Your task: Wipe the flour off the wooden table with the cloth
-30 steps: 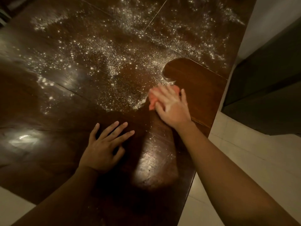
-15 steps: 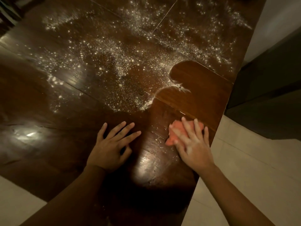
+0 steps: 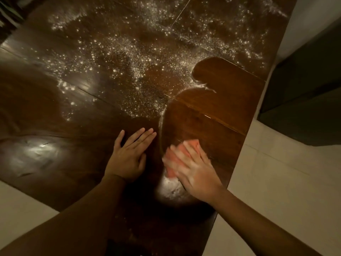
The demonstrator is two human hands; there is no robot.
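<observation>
A: Checked right hand (image 3: 195, 174) first. Lay palm-down on the pink cloth (image 3: 174, 159), fingers stretched out over it, not curled round it. Blurred, so left finer detail out.

B: Noted. Placed cloth where?

A: On the wooden table (image 3: 221, 111), near its front right edge, mostly covered by that hand, with pink showing past the fingertips and on the thumb side.

B: And left hand (image 3: 127, 159)?

A: Rested flat on bare wood just left of the cloth, fingers straight and close together, holding nothing. Kept apart from the right hand by a narrow gap.

B: Logged flour (image 3: 129, 58)?

A: Scattered thick across the far and middle table, in specks and drifts. Also marked a small white heap (image 3: 170, 188) touching the cloth's near side, beside the right hand's heel. Beyond the cloth, saw a clean curved patch of wood bordered by a thin flour ridge (image 3: 161, 115).

B: Anything off-table?

A: Pale floor (image 3: 276, 182) to the right, dark cabinet (image 3: 304, 80) beyond it.
</observation>
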